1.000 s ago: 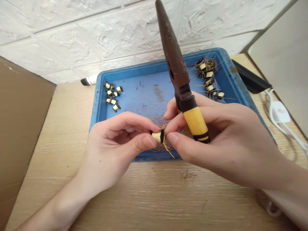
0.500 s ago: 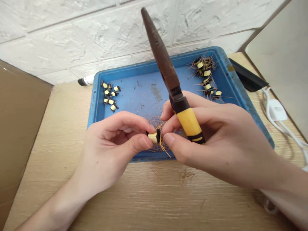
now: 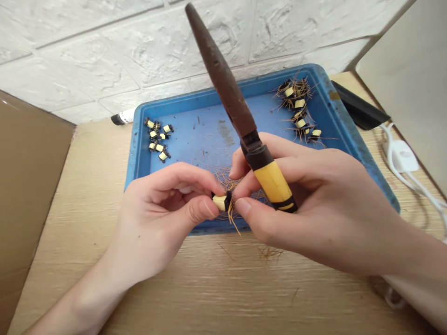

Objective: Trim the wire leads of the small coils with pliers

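My left hand [image 3: 164,209] pinches a small yellow-and-black coil part [image 3: 221,202] between thumb and forefinger, with thin copper wires hanging from it. My right hand [image 3: 310,200] is closed round rusty long-nose pliers [image 3: 237,111] with a yellow-and-black handle, jaws pointing up and away. Its thumb and forefinger also touch the right end of the coil part. Both hands hover over the front rim of a blue tray [image 3: 139,153].
The tray holds a group of trimmed coil parts [image 3: 158,137] at left, untrimmed wiry ones [image 3: 298,107] at back right, and cut wire scraps [image 3: 226,177] in front. A marker [image 3: 122,117] lies behind it. A cardboard wall [image 3: 28,186] stands left; a white cable switch [image 3: 405,160] right.
The pliers' tip has swung left and the view has shifted a little. Both hands have kept their hold on the coil part.
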A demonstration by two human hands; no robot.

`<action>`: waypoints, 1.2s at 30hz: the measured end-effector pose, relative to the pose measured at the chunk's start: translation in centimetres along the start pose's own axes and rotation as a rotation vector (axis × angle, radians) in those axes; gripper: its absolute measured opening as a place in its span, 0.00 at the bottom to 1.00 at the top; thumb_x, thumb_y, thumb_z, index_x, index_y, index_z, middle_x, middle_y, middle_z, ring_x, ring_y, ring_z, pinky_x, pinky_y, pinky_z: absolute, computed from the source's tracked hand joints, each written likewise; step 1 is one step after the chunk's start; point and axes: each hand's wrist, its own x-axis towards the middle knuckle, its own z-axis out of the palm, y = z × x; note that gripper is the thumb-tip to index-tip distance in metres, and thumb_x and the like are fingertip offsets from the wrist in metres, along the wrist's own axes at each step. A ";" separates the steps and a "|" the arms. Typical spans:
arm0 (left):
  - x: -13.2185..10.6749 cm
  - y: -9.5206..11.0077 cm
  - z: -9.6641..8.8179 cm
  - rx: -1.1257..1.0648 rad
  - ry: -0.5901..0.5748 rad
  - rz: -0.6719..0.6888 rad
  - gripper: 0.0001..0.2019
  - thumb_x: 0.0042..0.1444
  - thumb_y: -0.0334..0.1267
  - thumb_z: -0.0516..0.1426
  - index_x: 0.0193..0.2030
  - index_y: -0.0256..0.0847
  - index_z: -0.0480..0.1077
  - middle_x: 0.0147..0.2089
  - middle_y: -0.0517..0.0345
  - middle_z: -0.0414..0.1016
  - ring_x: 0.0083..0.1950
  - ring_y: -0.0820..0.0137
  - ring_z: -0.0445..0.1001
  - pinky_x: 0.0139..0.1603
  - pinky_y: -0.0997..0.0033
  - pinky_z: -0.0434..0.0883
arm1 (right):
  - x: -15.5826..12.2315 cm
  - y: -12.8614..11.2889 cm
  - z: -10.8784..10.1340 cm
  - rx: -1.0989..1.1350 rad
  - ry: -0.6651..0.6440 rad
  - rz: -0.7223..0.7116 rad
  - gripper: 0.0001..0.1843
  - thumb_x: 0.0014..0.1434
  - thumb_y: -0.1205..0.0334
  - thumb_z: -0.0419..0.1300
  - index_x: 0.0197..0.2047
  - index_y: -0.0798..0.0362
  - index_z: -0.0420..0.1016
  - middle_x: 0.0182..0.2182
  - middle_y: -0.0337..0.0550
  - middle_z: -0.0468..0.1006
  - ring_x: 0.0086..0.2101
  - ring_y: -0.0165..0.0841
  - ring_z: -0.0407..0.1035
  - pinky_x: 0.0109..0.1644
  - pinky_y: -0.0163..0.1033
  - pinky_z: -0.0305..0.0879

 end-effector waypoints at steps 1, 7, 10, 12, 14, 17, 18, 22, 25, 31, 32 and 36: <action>0.0 0.0 0.0 0.002 -0.001 -0.004 0.04 0.60 0.33 0.70 0.39 0.47 0.85 0.32 0.65 0.84 0.31 0.80 0.78 0.36 0.90 0.77 | 0.0 0.0 0.0 0.000 -0.003 0.000 0.10 0.57 0.70 0.63 0.24 0.53 0.77 0.36 0.37 0.77 0.33 0.24 0.73 0.31 0.30 0.68; 0.0 0.2 0.0 0.020 0.006 0.011 0.03 0.58 0.33 0.72 0.37 0.45 0.85 0.30 0.64 0.83 0.29 0.80 0.77 0.33 0.89 0.76 | -0.4 -0.1 -0.1 0.002 -0.011 -0.006 0.11 0.57 0.70 0.63 0.23 0.53 0.77 0.36 0.38 0.78 0.33 0.25 0.73 0.30 0.30 0.68; 0.1 0.1 0.1 0.012 0.002 0.013 0.03 0.58 0.33 0.72 0.37 0.44 0.85 0.30 0.64 0.82 0.29 0.81 0.77 0.33 0.91 0.76 | -0.3 -0.1 -0.1 -0.003 -0.017 0.001 0.11 0.57 0.71 0.63 0.23 0.54 0.77 0.35 0.37 0.77 0.31 0.23 0.72 0.29 0.29 0.67; 0.2 0.1 0.2 0.012 -0.002 0.020 0.03 0.58 0.33 0.72 0.37 0.44 0.85 0.29 0.64 0.82 0.29 0.81 0.77 0.33 0.91 0.77 | -0.2 -0.1 -0.1 -0.005 -0.016 -0.004 0.11 0.57 0.71 0.62 0.23 0.54 0.77 0.35 0.37 0.77 0.31 0.22 0.71 0.29 0.28 0.66; 0.3 0.0 0.2 0.021 0.003 0.016 0.03 0.56 0.35 0.73 0.37 0.45 0.85 0.29 0.65 0.83 0.29 0.81 0.77 0.33 0.91 0.77 | -0.1 0.0 0.0 -0.003 -0.016 -0.010 0.12 0.57 0.70 0.62 0.23 0.54 0.77 0.35 0.38 0.78 0.31 0.22 0.71 0.29 0.28 0.66; 0.3 0.1 0.3 0.033 0.013 -0.011 0.05 0.53 0.38 0.74 0.36 0.48 0.85 0.29 0.68 0.83 0.29 0.82 0.78 0.34 0.92 0.77 | -0.1 0.0 0.1 -0.003 -0.017 -0.014 0.12 0.57 0.70 0.63 0.23 0.54 0.77 0.35 0.38 0.77 0.32 0.23 0.72 0.28 0.29 0.66; 0.3 0.1 0.2 0.031 0.015 -0.018 0.05 0.53 0.38 0.75 0.36 0.49 0.85 0.29 0.68 0.83 0.29 0.82 0.79 0.34 0.92 0.77 | -0.1 -0.1 0.1 -0.006 -0.018 -0.015 0.11 0.57 0.70 0.63 0.23 0.54 0.77 0.35 0.37 0.77 0.31 0.22 0.72 0.28 0.29 0.65; 0.1 0.2 0.2 0.018 0.019 -0.038 0.05 0.53 0.38 0.75 0.36 0.50 0.85 0.29 0.69 0.83 0.29 0.83 0.79 0.34 0.93 0.78 | -0.2 -0.2 0.1 -0.008 -0.017 -0.008 0.11 0.56 0.70 0.64 0.23 0.54 0.77 0.35 0.37 0.77 0.31 0.22 0.71 0.28 0.28 0.65; 0.1 0.3 0.2 0.017 0.018 -0.040 0.05 0.53 0.38 0.75 0.35 0.50 0.85 0.28 0.69 0.83 0.28 0.84 0.78 0.33 0.93 0.77 | -0.1 -0.1 0.1 0.011 -0.021 -0.005 0.10 0.55 0.70 0.65 0.23 0.53 0.77 0.35 0.37 0.77 0.32 0.23 0.72 0.29 0.29 0.65; 0.2 0.5 0.4 0.040 0.022 -0.024 0.07 0.50 0.39 0.76 0.33 0.45 0.84 0.27 0.67 0.82 0.27 0.81 0.78 0.31 0.90 0.78 | -0.2 0.0 0.1 -0.007 -0.024 -0.023 0.11 0.56 0.71 0.65 0.23 0.53 0.76 0.36 0.37 0.76 0.35 0.24 0.73 0.32 0.29 0.68; 0.3 0.5 0.4 0.042 0.022 -0.024 0.08 0.50 0.39 0.76 0.32 0.45 0.83 0.27 0.67 0.81 0.27 0.81 0.78 0.31 0.90 0.78 | -0.3 0.0 0.1 -0.018 -0.018 -0.026 0.11 0.56 0.71 0.64 0.23 0.53 0.76 0.36 0.37 0.76 0.35 0.24 0.73 0.32 0.30 0.68; 0.3 0.4 0.4 0.011 0.013 -0.040 0.07 0.51 0.39 0.76 0.33 0.44 0.83 0.28 0.67 0.81 0.28 0.82 0.78 0.32 0.89 0.78 | -0.5 -0.1 0.2 -0.042 0.001 -0.022 0.11 0.56 0.70 0.64 0.23 0.53 0.75 0.36 0.38 0.76 0.34 0.26 0.73 0.30 0.32 0.67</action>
